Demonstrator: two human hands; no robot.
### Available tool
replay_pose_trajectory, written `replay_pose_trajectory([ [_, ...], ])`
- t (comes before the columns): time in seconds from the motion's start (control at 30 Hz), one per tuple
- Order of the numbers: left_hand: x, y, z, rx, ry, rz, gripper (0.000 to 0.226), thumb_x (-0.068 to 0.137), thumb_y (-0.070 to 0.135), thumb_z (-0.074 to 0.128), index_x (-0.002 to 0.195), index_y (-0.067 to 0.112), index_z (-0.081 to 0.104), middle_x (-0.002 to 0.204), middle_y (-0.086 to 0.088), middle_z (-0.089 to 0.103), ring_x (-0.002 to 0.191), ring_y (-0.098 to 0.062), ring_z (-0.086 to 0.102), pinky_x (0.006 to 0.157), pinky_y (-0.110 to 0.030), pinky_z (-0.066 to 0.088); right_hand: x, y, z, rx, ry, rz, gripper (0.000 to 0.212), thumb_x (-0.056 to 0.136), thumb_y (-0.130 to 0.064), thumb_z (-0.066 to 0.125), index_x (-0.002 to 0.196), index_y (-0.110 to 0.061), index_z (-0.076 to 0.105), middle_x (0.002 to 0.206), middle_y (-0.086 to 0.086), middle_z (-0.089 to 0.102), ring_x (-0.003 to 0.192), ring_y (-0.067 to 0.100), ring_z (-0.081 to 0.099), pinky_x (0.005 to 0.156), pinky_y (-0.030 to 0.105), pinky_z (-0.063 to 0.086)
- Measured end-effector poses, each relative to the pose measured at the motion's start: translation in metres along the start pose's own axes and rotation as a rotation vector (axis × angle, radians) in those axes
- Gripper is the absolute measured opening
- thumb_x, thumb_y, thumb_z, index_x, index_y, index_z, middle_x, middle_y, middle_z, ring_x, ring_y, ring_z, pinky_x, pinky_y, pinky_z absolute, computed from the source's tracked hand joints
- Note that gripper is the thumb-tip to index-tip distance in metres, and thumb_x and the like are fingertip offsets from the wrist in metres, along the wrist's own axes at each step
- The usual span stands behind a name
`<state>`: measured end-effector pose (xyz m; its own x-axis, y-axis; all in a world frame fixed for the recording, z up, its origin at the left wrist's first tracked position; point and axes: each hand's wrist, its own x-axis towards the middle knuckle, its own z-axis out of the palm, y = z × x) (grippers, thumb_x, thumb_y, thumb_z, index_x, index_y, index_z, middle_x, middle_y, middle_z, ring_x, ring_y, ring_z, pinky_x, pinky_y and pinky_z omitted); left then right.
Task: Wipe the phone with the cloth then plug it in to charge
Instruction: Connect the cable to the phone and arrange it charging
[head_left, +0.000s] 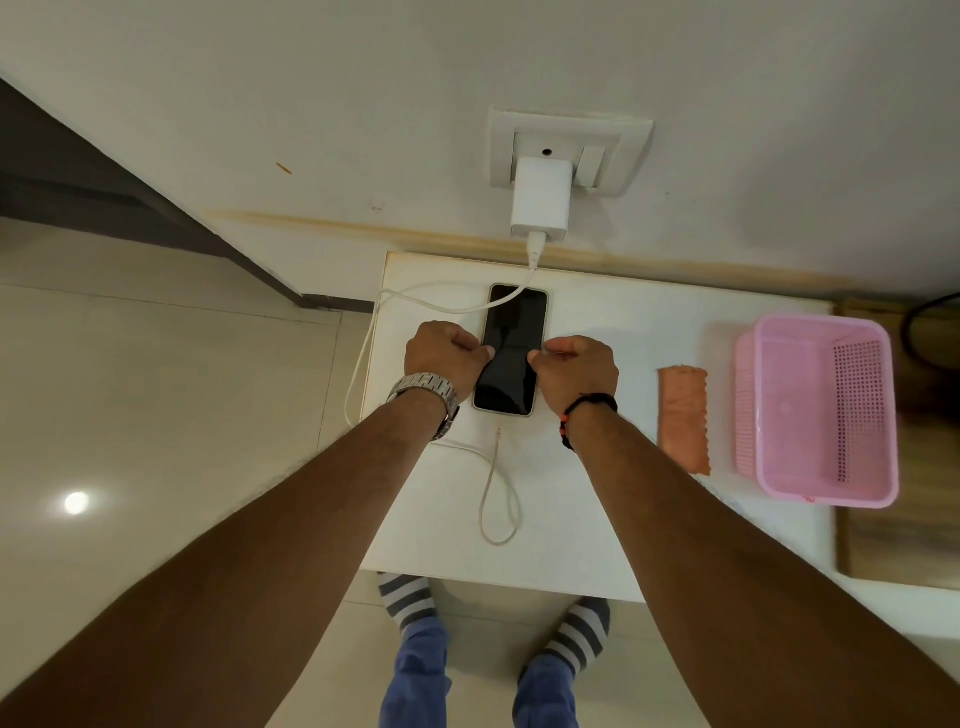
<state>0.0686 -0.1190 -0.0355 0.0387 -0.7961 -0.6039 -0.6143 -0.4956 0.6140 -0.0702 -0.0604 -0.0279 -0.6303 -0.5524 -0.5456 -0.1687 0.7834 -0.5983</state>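
Both forearms reach forward over the near edge of the white bench (597, 545); striped socks and blue trouser legs show below that edge. Left hand (447, 353), metal watch (423, 392) on the wrist, is curled with fingertips pinching the left long edge of the phone (511, 348). Right hand (579, 371), dark bead bracelet (584, 415) on the wrist, is curled the same way, fingertips on the phone's right long edge. Phone sits between the two hands, flat on the bench, screen up and dark, nearer the far edge and left of centre. Its long axis runs from near edge to far edge, top end toward the wall.

White charger (537, 200) is plugged into the wall socket (571, 150) above the far edge. Its cable (436, 299) drops across the phone's top end, hangs off the bench's left edge, comes back on and loops near the phone's bottom end; the plug tip lies just beside that end, whether seated I cannot tell. Orange cloth (683, 418) lies folded to the right of the right hand, apart from it, long axis also near-to-far. Pink basket (815, 410) stands just beside the cloth at the right edge.
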Motion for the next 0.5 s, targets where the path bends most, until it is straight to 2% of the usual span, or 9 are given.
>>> replay_pose_trajectory([
  [0.27,-0.008,-0.006,-0.004,-0.007,0.004,0.004,0.015,0.084,0.022,0.084,0.091,0.009,0.08,0.088,-0.01,0.077,0.086,-0.03,0.074,0.086,-0.046,0.063,-0.004,0.007,-0.004,0.059,-0.048,0.011,0.026,0.087,-0.018,0.076,0.112,-0.011,0.074,0.114,0.006,0.074,0.106,0.023,0.068,0.1,0.036,0.054],
  [0.4,-0.012,-0.006,-0.003,0.041,0.016,0.011,0.014,0.085,0.025,0.083,0.09,0.012,0.081,0.087,-0.005,0.076,0.087,-0.025,0.072,0.09,-0.042,0.061,-0.006,0.009,-0.004,0.057,-0.095,-0.018,0.026,0.091,-0.01,0.069,0.117,-0.01,0.072,0.117,0.01,0.072,0.109,0.026,0.067,0.101,0.042,0.055],
  [0.5,-0.015,-0.005,-0.001,-0.006,-0.004,-0.013,0.015,0.084,0.024,0.084,0.089,0.01,0.08,0.09,-0.011,0.078,0.088,-0.031,0.074,0.09,-0.044,0.062,-0.006,0.009,-0.004,0.034,-0.1,-0.081,0.03,0.096,-0.006,0.061,0.124,-0.01,0.069,0.124,0.01,0.07,0.115,0.025,0.065,0.105,0.042,0.052],
])
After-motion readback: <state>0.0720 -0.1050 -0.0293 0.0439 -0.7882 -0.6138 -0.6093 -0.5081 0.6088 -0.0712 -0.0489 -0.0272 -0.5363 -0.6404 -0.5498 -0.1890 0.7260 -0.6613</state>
